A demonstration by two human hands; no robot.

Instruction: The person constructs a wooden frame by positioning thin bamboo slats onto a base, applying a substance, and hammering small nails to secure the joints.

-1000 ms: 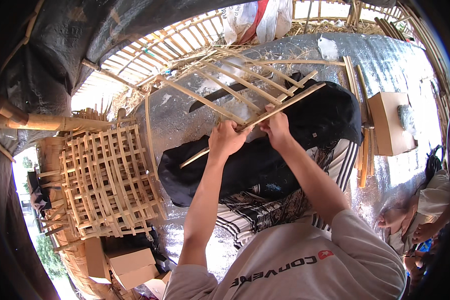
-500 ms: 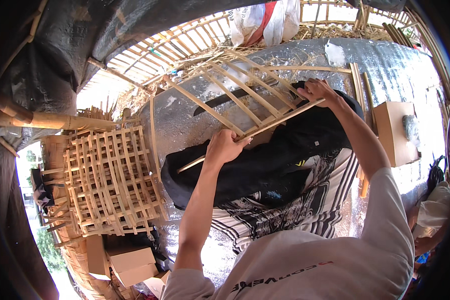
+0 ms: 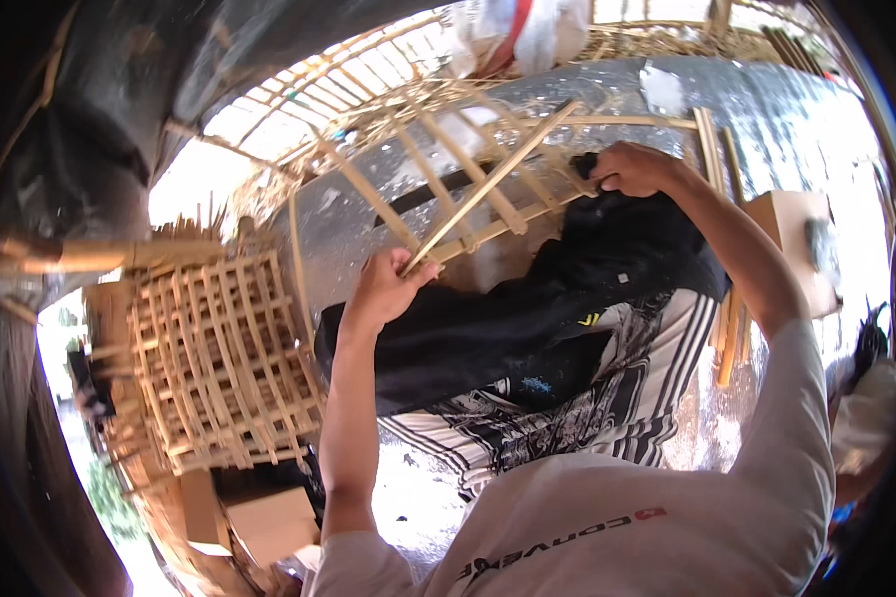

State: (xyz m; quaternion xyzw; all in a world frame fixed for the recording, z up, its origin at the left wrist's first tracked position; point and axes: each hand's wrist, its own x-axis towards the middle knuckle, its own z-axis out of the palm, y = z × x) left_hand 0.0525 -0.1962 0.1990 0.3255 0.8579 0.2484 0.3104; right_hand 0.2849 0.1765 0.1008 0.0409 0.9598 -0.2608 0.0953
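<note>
A long, thin bamboo strip slants up and to the right from my left hand, whose fingers are closed on its lower end. Beneath the strip lies an open bamboo lattice, with several slats fanning away from me and a crossbar along the near side. My right hand is closed at the right end of that crossbar, gripping the lattice's edge; its fingertips are partly hidden. Black cloth covers my lap below the lattice, over a black-and-white patterned garment.
Woven bamboo lattice panels lie stacked at the left. Cardboard boxes stand at lower left and right. Loose bamboo sticks lie near the right box. A white sack hangs beyond the grey sheet. Another person's sleeve shows far right.
My left hand has moved left, and the strip now crosses diagonally over the slats, where before a strip end pointed down-left beside that hand. The lattice sits slightly higher and further left.
</note>
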